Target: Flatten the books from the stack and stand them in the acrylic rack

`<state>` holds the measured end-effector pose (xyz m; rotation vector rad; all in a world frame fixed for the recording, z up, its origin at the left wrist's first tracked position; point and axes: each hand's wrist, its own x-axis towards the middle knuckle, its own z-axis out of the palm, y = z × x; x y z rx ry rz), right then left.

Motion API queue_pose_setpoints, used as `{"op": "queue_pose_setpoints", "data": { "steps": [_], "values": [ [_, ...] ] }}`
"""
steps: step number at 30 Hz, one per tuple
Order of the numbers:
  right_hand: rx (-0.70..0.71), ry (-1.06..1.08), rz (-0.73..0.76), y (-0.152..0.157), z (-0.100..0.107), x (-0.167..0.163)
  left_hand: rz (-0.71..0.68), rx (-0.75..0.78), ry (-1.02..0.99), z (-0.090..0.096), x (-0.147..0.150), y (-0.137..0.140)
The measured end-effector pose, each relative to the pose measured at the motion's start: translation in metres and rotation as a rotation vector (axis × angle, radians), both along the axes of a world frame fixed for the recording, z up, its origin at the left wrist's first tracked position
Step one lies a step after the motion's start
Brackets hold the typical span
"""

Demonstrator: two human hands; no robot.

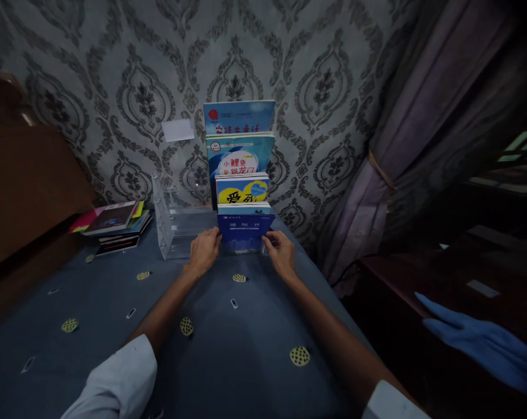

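A dark blue booklet (241, 228) stands upright in the front tier of a clear acrylic stepped rack (163, 224). My left hand (205, 251) pinches its left edge, fingers closed near the lower corner. On the opposite edge, my right hand (281, 251) has thumb and fingers closed the same way. Rising in steps behind it are a thin pale-covered book (244, 208), a yellow and blue book (242, 191), a teal picture book (241, 154) and a taller light-blue book (239, 118). The rack's left half shows bare, see-through shelves.
A pile of books and magazines (119, 224) lies left of the rack on the blue patterned cloth (211, 355). Patterned wallpaper (145, 99) closes off the back. A purple curtain (363, 192) hangs at right, near a dark red surface (394, 285) and a blue glove (481, 340).
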<state>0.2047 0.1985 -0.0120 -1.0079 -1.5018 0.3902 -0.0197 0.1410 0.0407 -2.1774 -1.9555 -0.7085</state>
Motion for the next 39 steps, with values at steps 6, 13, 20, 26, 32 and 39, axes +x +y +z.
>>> {"op": "queue_pose_setpoints", "data": {
  "steps": [6, 13, 20, 26, 32, 39],
  "values": [
    [-0.043, -0.021, -0.024, 0.005, -0.010, 0.004, 0.028, -0.027, 0.004, -0.005, -0.002, 0.001],
    [-0.054, 0.013, -0.049, -0.002, -0.004, 0.003, 0.015, 0.040, -0.176, -0.012, -0.001, -0.001],
    [0.052, -0.049, -0.106, -0.004, 0.007, -0.008, -0.036, 0.138, -0.282, -0.005, 0.012, -0.001],
    [0.069, -0.143, -0.189, 0.002, 0.008, -0.019, -0.005, 0.106, -0.256, 0.009, 0.016, 0.006],
    [0.051, -0.164, -0.187, 0.000, -0.005, -0.026, 0.026, 0.032, -0.218, 0.006, 0.020, 0.011],
    [0.077, -0.152, -0.204, -0.008, 0.010, -0.020, 0.019, 0.142, -0.262, 0.003, 0.016, 0.012]
  ]
}}
